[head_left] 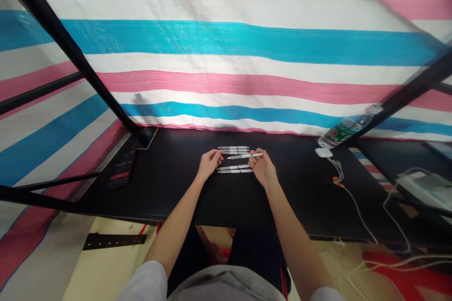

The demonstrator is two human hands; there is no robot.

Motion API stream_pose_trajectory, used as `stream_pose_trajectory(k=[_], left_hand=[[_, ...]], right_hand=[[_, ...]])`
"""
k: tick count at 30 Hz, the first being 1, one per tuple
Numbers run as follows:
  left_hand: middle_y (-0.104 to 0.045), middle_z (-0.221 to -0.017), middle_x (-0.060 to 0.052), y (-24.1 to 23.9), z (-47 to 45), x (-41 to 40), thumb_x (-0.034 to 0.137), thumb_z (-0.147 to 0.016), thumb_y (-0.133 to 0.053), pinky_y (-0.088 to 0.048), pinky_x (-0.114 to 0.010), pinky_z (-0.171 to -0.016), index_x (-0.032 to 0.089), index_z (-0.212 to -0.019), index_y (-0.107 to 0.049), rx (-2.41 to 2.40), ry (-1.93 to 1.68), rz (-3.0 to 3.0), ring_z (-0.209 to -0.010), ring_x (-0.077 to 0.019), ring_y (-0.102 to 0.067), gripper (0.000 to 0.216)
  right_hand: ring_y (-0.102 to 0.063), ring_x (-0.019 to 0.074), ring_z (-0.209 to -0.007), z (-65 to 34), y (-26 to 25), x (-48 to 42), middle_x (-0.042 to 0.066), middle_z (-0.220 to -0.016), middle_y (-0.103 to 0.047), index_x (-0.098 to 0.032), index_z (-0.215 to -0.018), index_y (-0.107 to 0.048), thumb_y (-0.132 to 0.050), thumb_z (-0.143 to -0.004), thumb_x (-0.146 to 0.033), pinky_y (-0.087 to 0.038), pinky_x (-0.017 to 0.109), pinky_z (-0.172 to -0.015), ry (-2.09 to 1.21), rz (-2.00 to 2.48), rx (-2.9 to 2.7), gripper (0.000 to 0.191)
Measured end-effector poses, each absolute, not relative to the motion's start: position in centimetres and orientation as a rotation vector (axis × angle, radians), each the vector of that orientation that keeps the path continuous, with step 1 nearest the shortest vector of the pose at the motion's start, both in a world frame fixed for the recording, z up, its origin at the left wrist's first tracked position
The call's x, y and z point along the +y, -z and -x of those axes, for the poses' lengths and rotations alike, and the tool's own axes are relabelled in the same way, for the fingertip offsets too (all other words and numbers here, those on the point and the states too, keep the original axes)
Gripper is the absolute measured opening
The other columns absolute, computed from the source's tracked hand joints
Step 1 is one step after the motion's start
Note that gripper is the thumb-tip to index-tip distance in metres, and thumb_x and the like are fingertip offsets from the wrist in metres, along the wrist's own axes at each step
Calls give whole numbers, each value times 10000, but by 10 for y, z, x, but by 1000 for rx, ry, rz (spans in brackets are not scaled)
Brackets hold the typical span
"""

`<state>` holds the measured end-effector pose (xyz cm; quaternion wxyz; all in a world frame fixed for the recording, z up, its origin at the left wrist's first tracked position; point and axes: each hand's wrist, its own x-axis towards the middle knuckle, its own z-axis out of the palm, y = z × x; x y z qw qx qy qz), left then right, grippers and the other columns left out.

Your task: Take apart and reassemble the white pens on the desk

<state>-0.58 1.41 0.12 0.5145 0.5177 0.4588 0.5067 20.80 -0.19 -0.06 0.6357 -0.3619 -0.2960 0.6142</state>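
Where frame centre falls, slim white plastic pen sits pinched at its right end by right hand. Left hand curls just beside it, grasp unclear. Matching white pens lie in rows on black desk.

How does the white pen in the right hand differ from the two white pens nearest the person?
The white pen is pinched in the right hand and slants a little; the two nearest white pens lie on the black table, side by side, almost level. The held pen reaches right past the hand; the two nearest stop at it. All three look the same slim white model.
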Motion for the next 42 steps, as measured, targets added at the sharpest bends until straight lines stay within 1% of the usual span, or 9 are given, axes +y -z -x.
stream_pose_trajectory(k=[3,9,14,18,24,32,35,38,42], left_hand=[[-596,-652,-33,0,8,16,530,-784,-615,-335,-206,-435,137,-824,-685,1121,-1256,-1241,-514,-85,-493,402],[-597,-637,-29,1,10,17,497,-790,-607,-354,-213,-453,143,-800,-686,1192,-1287,-1251,-528,-98,-512,363],[-588,-629,-25,3,11,18,476,-795,-604,-348,-210,-459,143,-793,-682,1212,-1314,-1233,-533,-97,-511,342],[-590,-641,-25,4,11,18,479,-797,-598,-350,-210,-459,144,-799,-681,1217,-1299,-1238,-533,-95,-511,346],[-594,-641,-29,5,12,19,492,-799,-590,-356,-214,-467,142,-799,-681,1221,-1284,-1259,-538,-98,-511,362],[-591,-641,-21,3,10,18,488,-804,-576,-356,-208,-468,141,-803,-676,1231,-1269,-1263,-537,-94,-514,361],[-593,-640,-20,3,10,17,483,-808,-574,-358,-208,-471,143,-797,-674,1232,-1262,-1269,-534,-93,-513,355],[-591,-641,-18,5,10,18,484,-811,-571,-365,-209,-477,146,-797,-673,1230,-1261,-1281,-536,-94,-513,354],[-598,-665,-16,4,11,18,498,-833,-549,-392,-214,-515,148,-823,-681,1224,-1255,-1313,-544,-89,-504,374]], right_hand=[[-477,128,-530,-210,3,2,26,-784,-643,-253,-865,-589,-545,-825,-580,-429,289,-513,-1360,819,-607,332],[-417,135,-517,-212,1,0,20,-756,-579,-257,-808,-558,-478,-846,-614,-421,314,-534,-1379,753,-682,368],[-412,144,-532,-211,-8,-7,24,-737,-527,-255,-892,-609,-439,-837,-488,-402,316,-522,-1455,599,-601,293],[-388,144,-534,-211,-10,-9,10,-725,-489,-267,-966,-616,-459,-807,-415,-388,310,-524,-1467,563,-576,268],[-337,145,-530,-212,-12,-11,-6,-697,-441,-271,-877,-583,-505,-791,-370,-379,312,-551,-1455,600,-572,152],[-353,146,-540,-211,-14,-11,11,-741,-491,-260,-907,-594,-433,-851,-356,-358,309,-533,-1520,556,-490,194],[-345,137,-527,-212,-11,-10,2,-723,-480,-258,-905,-600,-432,-854,-323,-348,300,-525,-1535,534,-479,187],[-338,136,-512,-212,-9,-9,-7,-702,-469,-270,-885,-590,-446,-852,-331,-352,300,-527,-1504,562,-527,160],[-391,149,-541,-211,-8,-9,19,-770,-556,-274,-904,-587,-435,-854,-403,-365,309,-529,-1480,612,-587,205]])
